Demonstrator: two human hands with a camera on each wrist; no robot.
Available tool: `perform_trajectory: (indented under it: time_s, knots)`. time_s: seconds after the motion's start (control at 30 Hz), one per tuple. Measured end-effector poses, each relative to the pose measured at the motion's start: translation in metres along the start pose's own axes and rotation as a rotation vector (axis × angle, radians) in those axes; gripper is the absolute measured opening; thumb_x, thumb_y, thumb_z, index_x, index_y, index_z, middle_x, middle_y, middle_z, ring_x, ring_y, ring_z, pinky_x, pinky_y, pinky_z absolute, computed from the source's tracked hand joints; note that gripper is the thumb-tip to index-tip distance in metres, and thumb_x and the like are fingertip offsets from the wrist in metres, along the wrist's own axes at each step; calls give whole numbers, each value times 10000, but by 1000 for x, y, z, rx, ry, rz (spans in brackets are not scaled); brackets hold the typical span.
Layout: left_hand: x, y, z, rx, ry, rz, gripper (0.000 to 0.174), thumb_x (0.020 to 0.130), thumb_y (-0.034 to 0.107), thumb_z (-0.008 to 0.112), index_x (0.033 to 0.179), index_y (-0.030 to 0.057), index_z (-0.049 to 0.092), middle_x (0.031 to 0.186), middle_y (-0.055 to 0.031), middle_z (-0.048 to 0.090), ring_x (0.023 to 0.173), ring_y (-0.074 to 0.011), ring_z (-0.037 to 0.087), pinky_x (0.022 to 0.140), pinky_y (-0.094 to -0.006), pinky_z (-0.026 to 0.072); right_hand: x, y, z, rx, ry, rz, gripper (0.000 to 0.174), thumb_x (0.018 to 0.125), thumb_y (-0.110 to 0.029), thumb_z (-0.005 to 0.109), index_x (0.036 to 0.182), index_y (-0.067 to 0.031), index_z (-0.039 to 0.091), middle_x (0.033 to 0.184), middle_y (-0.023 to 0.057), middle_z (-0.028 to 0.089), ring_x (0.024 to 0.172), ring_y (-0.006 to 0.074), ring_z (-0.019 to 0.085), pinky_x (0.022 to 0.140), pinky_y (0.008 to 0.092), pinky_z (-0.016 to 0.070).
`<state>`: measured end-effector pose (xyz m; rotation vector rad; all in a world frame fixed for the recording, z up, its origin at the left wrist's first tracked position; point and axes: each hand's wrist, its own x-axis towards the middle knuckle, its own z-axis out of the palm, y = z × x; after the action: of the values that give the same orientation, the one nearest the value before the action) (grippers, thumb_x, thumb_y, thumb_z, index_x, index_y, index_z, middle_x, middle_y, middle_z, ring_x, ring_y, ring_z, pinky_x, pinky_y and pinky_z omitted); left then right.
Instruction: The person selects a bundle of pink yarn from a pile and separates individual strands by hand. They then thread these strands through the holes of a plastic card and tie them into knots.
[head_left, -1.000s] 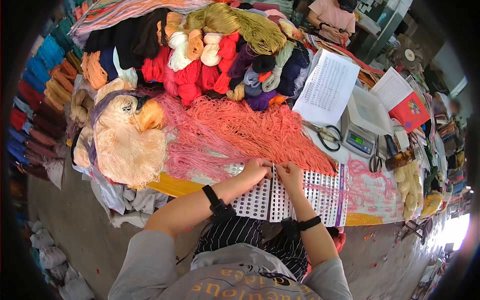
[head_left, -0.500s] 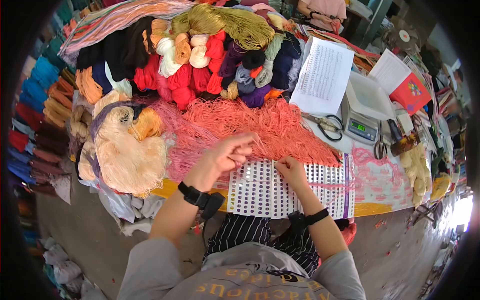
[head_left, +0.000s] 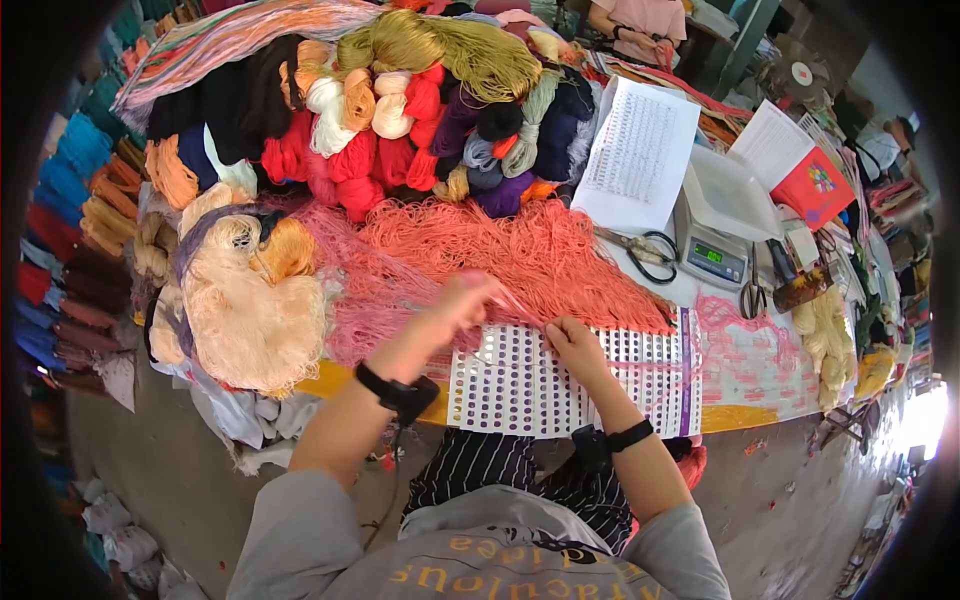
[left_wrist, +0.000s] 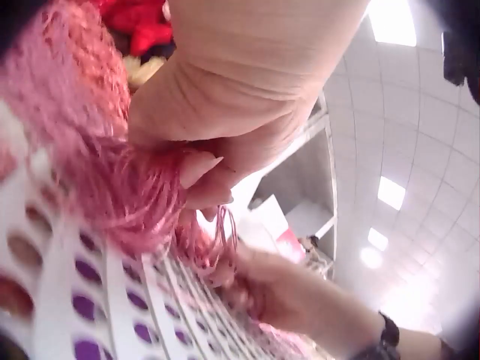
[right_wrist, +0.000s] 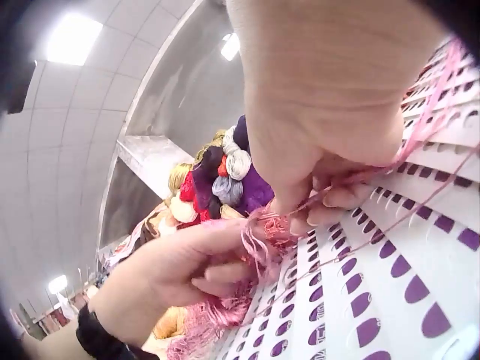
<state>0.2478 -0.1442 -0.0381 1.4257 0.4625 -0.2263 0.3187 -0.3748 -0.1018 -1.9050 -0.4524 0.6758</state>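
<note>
My left hand point(head_left: 455, 312) grips a bundle of pink yarn point(left_wrist: 139, 199), its fingers curled round the strands and some loops hanging from the fingertips. To its right, my right hand point(head_left: 575, 348) pinches pink strands point(right_wrist: 349, 178) between thumb and fingers. Thin threads run between the two hands. Both hands are over a white card point(head_left: 500, 385) with rows of round holes showing purple. Pink strands also trail across the card's right part. Just behind the hands lies a spread pile of coral yarn point(head_left: 520, 250), with a pinkish-mauve yarn heap point(head_left: 375, 310) to the left.
Cream yarn point(head_left: 255, 320) is heaped at left, and several coloured skeins point(head_left: 390, 165) are stacked behind. Scissors point(head_left: 652, 255), a digital scale point(head_left: 712, 258) and a printed sheet point(head_left: 637, 150) lie at right. Another person point(head_left: 640, 30) sits across the table.
My hands were close together over the card; the left has since moved left, with pink strands now stretched between the hands. The right stays near the card, pinching.
</note>
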Motion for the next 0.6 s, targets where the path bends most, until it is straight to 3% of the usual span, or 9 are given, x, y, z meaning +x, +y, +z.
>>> perform_trajectory:
  time_s: [0.07, 0.1, 0.17, 0.27, 0.33, 0.37, 0.43, 0.53, 0.6]
  knots:
    - [-12, 23, -59, -552, -146, -49, 161, 871, 155, 509, 846, 17, 589, 726, -34, 562, 443, -37, 327, 382, -168, 226, -4, -6, 4, -174, 67, 22, 258, 912, -306, 489, 904, -73, 598, 706, 24, 644, 619, 153, 584, 626, 279, 450]
    - [-22, 40, -77, -761, -67, 9, 110, 841, 94, 529, 817, -3, 573, 644, -7, 503, 445, -25, 344, 364, -156, 246, -3, -5, 4, -189, 63, 36, 263, 919, -321, 465, 900, -94, 598, 707, 9, 655, 619, 156, 595, 631, 290, 455]
    - [-25, 46, -137, -930, -92, 135, 131, 809, 29, 514, 904, -42, 567, 953, -117, 600, 479, -30, 419, 370, -144, 297, -2, -4, 4, -192, 53, 31, 264, 920, -319, 464, 898, -93, 598, 709, 9, 655, 614, 150, 594, 630, 287, 455]
    - [-35, 68, -175, -846, 94, 220, 107, 856, 74, 506, 895, 3, 576, 862, -88, 615, 467, -41, 427, 387, -160, 320, -2, -3, 4, -198, 55, 23, 254, 924, -301, 461, 888, -89, 596, 710, 6, 654, 604, 134, 589, 618, 285, 454]
    - [-16, 46, -211, -57, 805, 435, 191, 895, 240, 532, 943, 63, 584, 756, -41, 608, 459, -64, 420, 406, -192, 351, -3, -1, 5, -119, 59, 6, 245, 923, -290, 466, 884, -85, 595, 704, 6, 653, 595, 134, 583, 610, 283, 456]
    - [-16, 45, -210, -57, 807, 444, 191, 895, 240, 532, 943, 63, 584, 756, -41, 608, 459, -64, 420, 406, -192, 351, -3, 0, 5, -120, 61, -3, 245, 923, -290, 466, 884, -85, 595, 704, 6, 653, 595, 134, 583, 610, 283, 456]
    - [-21, 36, -201, 290, 959, 111, 356, 891, 422, 523, 1019, 98, 598, 669, -1, 559, 443, -79, 397, 414, -211, 336, -2, 1, 4, -76, 45, -10, 222, 916, -253, 492, 880, -60, 593, 718, 19, 650, 597, 121, 573, 597, 266, 452]
    - [-56, 46, -79, -42, 620, 214, 397, 878, 446, 515, 993, 99, 669, 645, 38, 477, 547, -57, 407, 474, -176, 298, -3, 4, 4, 87, 45, -25, 190, 904, -202, 524, 918, -29, 601, 717, 34, 638, 609, 101, 561, 590, 249, 451]
    - [-49, 18, -38, -225, 53, 280, 384, 908, 408, 490, 1048, 91, 655, 1037, -23, 610, 918, -67, 525, 664, -193, 390, -17, -21, 8, 92, 99, -68, 163, 889, -163, 548, 939, -18, 605, 740, 40, 633, 619, 97, 557, 586, 246, 451]
